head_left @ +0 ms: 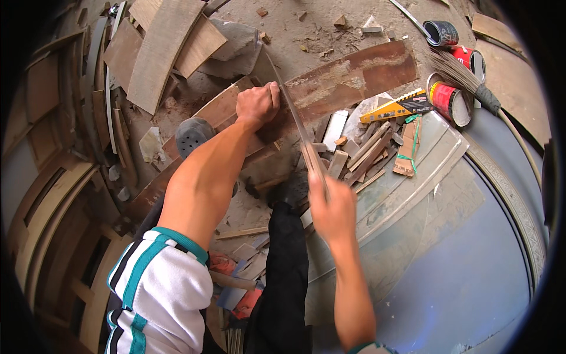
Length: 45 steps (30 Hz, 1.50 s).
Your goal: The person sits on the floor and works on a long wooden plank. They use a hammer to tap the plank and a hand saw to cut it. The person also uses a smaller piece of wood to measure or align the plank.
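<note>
My right hand (335,211), slightly blurred, is wrapped round the handle end of a handsaw. The narrow saw blade (290,101) slants up and to the left, passing just right of my other hand. My left hand (258,105) is closed at the end of a brown wooden board (218,108), its knuckles close to the blade. The hand hides part of the board and its fingertips. A grey clog with holes (195,135) on my foot is beside the board, left of my forearm. Whether the blade's edge touches wood cannot be made out.
Wood offcuts (368,150) lie in a heap right of the saw, by a yellow-and-black saw sleeve (396,107). Beyond are paint cans (451,101) and a stick broom (457,69). A long brown plank (354,79) lies ahead; plywood sheets (162,53) lean at left. Glass-like panels (454,236) lie at right.
</note>
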Each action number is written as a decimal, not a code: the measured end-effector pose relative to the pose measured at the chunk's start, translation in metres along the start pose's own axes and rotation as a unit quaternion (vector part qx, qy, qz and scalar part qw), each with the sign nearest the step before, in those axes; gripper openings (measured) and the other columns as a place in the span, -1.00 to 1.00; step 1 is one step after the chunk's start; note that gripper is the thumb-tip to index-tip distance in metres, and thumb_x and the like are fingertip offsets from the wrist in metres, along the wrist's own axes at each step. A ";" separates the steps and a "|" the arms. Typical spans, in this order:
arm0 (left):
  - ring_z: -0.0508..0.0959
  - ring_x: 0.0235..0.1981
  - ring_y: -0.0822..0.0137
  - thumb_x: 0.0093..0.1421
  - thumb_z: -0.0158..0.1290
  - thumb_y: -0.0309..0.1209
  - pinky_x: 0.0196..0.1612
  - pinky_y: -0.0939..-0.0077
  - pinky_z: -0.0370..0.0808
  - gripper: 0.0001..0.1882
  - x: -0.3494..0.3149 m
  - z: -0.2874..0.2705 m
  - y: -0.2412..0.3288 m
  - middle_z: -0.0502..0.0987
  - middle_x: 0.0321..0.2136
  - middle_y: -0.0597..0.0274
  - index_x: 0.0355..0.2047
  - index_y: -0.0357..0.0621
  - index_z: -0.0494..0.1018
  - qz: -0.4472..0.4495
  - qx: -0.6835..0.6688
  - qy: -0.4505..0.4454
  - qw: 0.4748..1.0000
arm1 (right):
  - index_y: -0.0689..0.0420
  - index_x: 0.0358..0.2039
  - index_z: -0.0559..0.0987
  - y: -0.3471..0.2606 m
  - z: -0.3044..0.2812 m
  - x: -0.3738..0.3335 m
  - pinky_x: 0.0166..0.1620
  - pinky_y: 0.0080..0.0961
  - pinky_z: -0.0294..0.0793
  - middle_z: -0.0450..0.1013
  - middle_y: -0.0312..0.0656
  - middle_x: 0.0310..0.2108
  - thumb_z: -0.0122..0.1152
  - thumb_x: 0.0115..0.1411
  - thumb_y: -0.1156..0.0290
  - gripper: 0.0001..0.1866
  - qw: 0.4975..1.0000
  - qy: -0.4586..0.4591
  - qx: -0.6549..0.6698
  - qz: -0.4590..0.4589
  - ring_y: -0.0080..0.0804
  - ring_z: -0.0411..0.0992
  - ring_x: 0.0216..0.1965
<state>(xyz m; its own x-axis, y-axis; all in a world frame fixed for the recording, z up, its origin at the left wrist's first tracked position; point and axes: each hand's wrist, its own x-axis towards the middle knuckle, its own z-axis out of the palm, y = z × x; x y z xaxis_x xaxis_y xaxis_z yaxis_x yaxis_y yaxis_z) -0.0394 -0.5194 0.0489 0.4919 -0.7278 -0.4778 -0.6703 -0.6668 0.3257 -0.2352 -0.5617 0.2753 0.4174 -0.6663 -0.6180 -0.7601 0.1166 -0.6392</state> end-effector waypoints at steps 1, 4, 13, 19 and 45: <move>0.63 -0.44 -0.20 0.41 -0.33 -0.07 -0.28 -0.08 0.56 -0.45 -0.004 -0.001 -0.002 0.59 -0.52 -0.20 -0.42 -0.10 0.58 -0.007 -0.004 0.001 1.000 | 0.27 -0.50 0.56 -0.012 -0.018 -0.030 -0.41 -0.06 0.39 0.41 0.22 -0.58 0.06 0.35 0.16 -0.57 0.999 -0.017 0.003 0.044 0.25 0.45 -0.48; 0.63 -0.42 -0.21 0.41 -0.33 -0.07 -0.27 -0.07 0.56 -0.45 0.001 -0.005 -0.003 0.60 -0.51 -0.20 -0.41 -0.10 0.58 -0.003 -0.010 0.009 1.000 | 0.26 -0.49 0.57 -0.018 -0.028 -0.038 -0.41 -0.05 0.40 0.43 0.22 -0.56 0.04 0.37 0.18 -0.58 0.998 -0.008 0.003 0.054 0.25 0.45 -0.49; 0.63 -0.45 -0.18 0.41 -0.34 -0.07 -0.31 -0.05 0.57 -0.47 -0.003 -0.008 -0.001 0.61 -0.51 -0.15 -0.36 -0.05 0.58 -0.002 -0.025 -0.008 1.000 | 0.32 -0.56 0.50 -0.034 0.004 0.013 -0.37 -0.01 0.37 0.41 0.24 -0.61 0.05 0.36 0.17 -0.52 0.997 -0.014 -0.065 0.033 0.33 0.40 -0.47; 0.63 -0.31 -0.20 0.38 -0.26 -0.11 -0.16 -0.07 0.53 -0.53 0.002 -0.006 -0.002 0.61 -0.41 -0.24 -0.36 -0.14 0.56 -0.075 -0.156 0.071 0.982 | 0.31 -0.59 0.48 -0.030 -0.011 -0.006 -0.50 -0.24 0.30 0.36 0.01 -0.72 0.09 0.36 0.22 -0.54 0.996 0.000 -0.005 0.084 -0.10 0.34 -0.68; 0.35 0.26 0.11 0.12 0.06 -0.51 -0.17 0.22 0.65 -0.71 0.112 -0.023 -0.073 0.47 0.01 0.19 -0.14 0.02 0.58 0.186 0.318 -0.016 0.930 | 0.29 -0.64 0.46 -0.018 -0.014 -0.006 -0.54 -0.34 0.27 0.34 -0.11 -0.75 0.10 0.36 0.26 -0.54 0.992 0.003 0.067 0.108 -0.35 0.30 -0.71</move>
<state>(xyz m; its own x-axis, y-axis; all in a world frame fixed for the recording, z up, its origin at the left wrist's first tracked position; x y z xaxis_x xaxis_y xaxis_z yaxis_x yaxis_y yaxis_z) 0.0773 -0.5563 -0.0101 0.1509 -0.8766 -0.4569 -0.9885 -0.1338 -0.0699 -0.2311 -0.5704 0.2968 0.2497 -0.6191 -0.7446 -0.7580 0.3536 -0.5481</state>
